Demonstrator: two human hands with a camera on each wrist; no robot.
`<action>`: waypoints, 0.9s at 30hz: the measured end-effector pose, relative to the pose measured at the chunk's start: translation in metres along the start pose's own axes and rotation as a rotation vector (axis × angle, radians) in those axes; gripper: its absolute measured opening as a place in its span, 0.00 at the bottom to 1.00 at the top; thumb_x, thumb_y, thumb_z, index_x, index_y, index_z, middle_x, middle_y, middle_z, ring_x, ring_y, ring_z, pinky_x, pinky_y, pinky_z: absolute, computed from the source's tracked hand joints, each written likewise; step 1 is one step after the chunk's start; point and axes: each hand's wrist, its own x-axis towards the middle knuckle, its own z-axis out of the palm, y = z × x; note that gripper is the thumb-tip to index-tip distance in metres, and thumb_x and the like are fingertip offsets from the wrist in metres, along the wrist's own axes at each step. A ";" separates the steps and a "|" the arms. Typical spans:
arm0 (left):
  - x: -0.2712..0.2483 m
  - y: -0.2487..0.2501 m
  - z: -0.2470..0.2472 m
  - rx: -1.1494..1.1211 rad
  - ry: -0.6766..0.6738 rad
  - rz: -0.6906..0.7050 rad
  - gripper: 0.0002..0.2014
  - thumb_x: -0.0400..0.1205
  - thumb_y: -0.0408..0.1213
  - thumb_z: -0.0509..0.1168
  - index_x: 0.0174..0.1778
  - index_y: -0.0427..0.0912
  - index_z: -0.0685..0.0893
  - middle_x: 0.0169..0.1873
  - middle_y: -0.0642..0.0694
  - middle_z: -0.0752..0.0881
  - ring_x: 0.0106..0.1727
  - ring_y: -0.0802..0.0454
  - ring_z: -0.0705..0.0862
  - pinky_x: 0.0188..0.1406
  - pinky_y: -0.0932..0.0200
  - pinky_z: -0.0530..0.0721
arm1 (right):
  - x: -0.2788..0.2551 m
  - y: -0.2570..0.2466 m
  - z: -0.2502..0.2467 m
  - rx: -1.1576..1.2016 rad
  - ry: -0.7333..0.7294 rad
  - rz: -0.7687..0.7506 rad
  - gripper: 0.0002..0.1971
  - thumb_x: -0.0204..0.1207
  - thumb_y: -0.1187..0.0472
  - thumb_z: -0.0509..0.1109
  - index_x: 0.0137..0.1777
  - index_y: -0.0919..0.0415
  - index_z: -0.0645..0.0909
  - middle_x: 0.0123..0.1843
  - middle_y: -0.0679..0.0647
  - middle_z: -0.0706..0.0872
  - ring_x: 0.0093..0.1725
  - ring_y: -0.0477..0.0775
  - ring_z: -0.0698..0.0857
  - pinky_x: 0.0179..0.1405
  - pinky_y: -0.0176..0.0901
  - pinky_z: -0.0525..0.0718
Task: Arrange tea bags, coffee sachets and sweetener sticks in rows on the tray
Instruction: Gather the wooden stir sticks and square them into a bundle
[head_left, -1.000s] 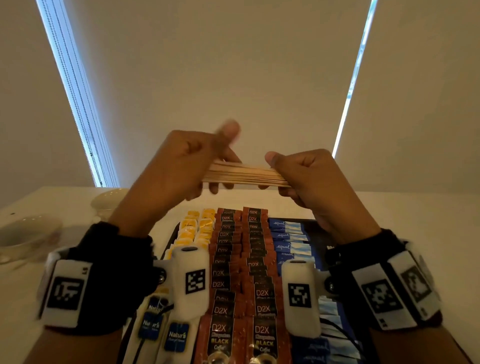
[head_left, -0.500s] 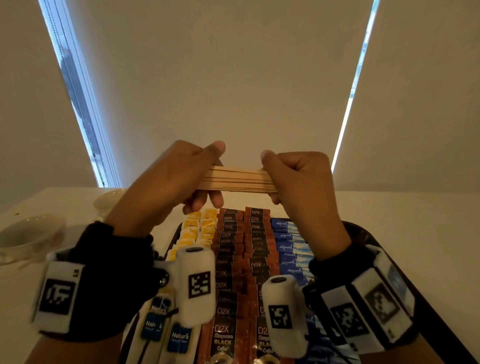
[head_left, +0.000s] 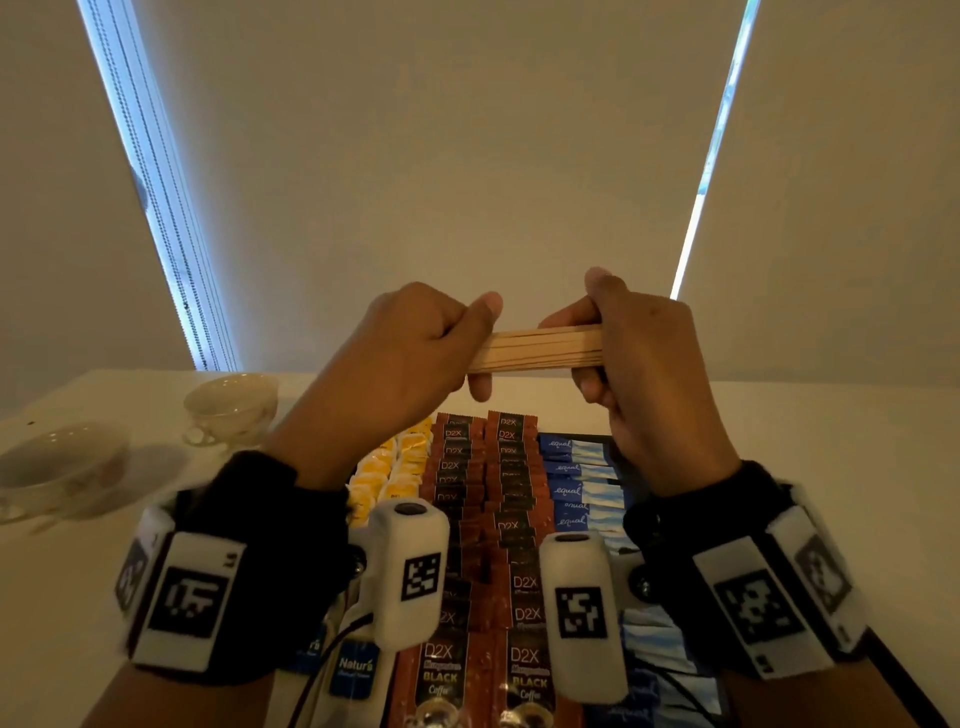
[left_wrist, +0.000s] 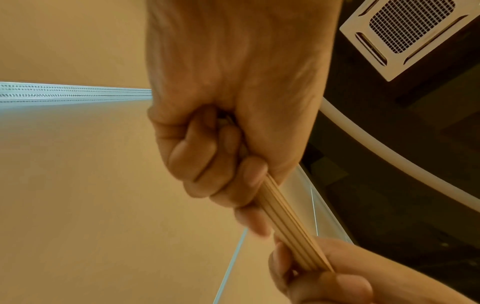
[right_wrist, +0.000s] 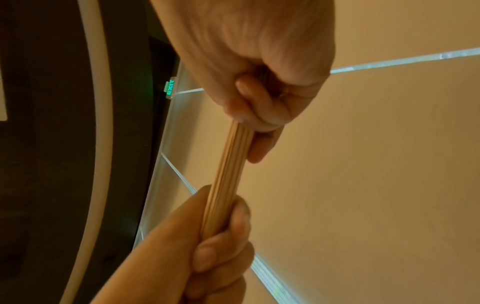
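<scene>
Both hands were raised above the far end of the tray (head_left: 883, 649), holding one bundle of wooden stirrer sticks (head_left: 535, 349) level between them. The left hand (head_left: 410, 348) had its fingers curled round the bundle's left end, thumb laid along the top; the right hand (head_left: 644, 358) gripped the right end the same way, thumb pointing up. From the left wrist view the sticks (left_wrist: 288, 224) ran out of the left hand's fist (left_wrist: 233, 102) into the right hand's fingers (left_wrist: 324, 283). The right wrist view showed the bundle (right_wrist: 228, 174) clamped at both ends.

Below them the dark tray lay on the white table (head_left: 831, 441). It carried lengthwise rows: yellow tea bags (head_left: 400, 462) along its left side, two rows of brown D2X coffee sachets (head_left: 511, 525) down the middle, and blue Equal sweetener sachets (head_left: 576, 478) along its right side (white Natur's packets (head_left: 356, 670) sat at the near left corner). Two cups (head_left: 228, 405) stood on the table beyond the tray's left edge.
</scene>
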 end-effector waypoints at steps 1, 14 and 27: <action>0.000 -0.001 -0.001 0.003 0.025 0.015 0.28 0.86 0.49 0.52 0.22 0.45 0.85 0.23 0.45 0.84 0.28 0.51 0.82 0.31 0.77 0.74 | 0.001 -0.001 -0.003 -0.060 -0.028 -0.044 0.25 0.85 0.53 0.56 0.31 0.61 0.84 0.20 0.53 0.83 0.12 0.44 0.71 0.12 0.30 0.68; -0.001 -0.008 -0.009 0.050 0.108 0.210 0.21 0.85 0.46 0.57 0.25 0.52 0.83 0.15 0.59 0.79 0.21 0.58 0.78 0.27 0.76 0.72 | -0.005 -0.008 -0.008 -0.890 -0.384 -0.342 0.08 0.72 0.51 0.72 0.45 0.52 0.89 0.28 0.48 0.84 0.24 0.45 0.78 0.26 0.31 0.72; 0.000 -0.005 -0.012 -0.582 -0.042 -0.032 0.19 0.88 0.45 0.50 0.53 0.39 0.84 0.49 0.43 0.90 0.50 0.50 0.90 0.44 0.59 0.88 | -0.005 -0.004 0.000 -0.949 -0.288 -0.510 0.07 0.75 0.55 0.70 0.38 0.54 0.87 0.24 0.45 0.75 0.26 0.44 0.74 0.31 0.31 0.69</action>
